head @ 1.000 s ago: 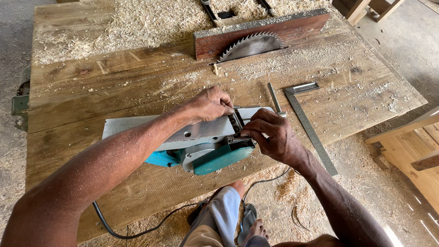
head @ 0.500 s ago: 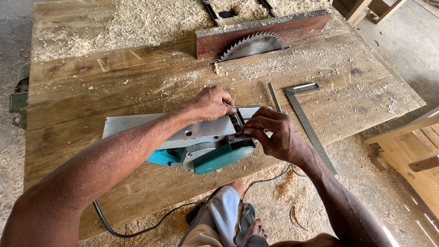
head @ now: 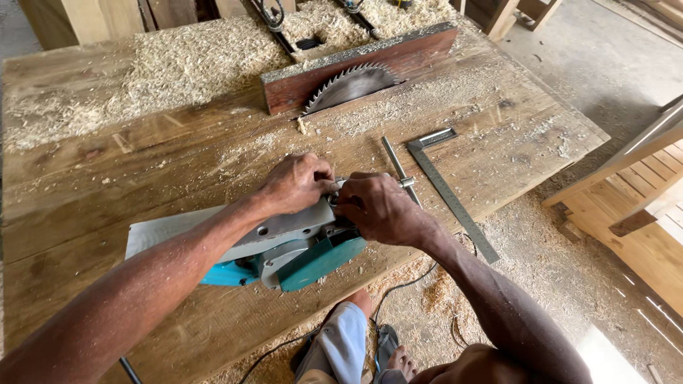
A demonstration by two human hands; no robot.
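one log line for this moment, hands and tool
left hand: on planer base | right hand: at planer end | electric planer: upturned on wooden table | try square: beside

bare forearms, light grey trousers [head: 340, 345], bare foot [head: 403, 361]

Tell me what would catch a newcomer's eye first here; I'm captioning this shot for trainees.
First, the two hands, left hand and right hand, meeting on the end of a teal and grey power planer lying upside down on the wooden workbench. Behind them, a toothed saw blade rises from the bench against a reddish board, with sawdust piled to the left.
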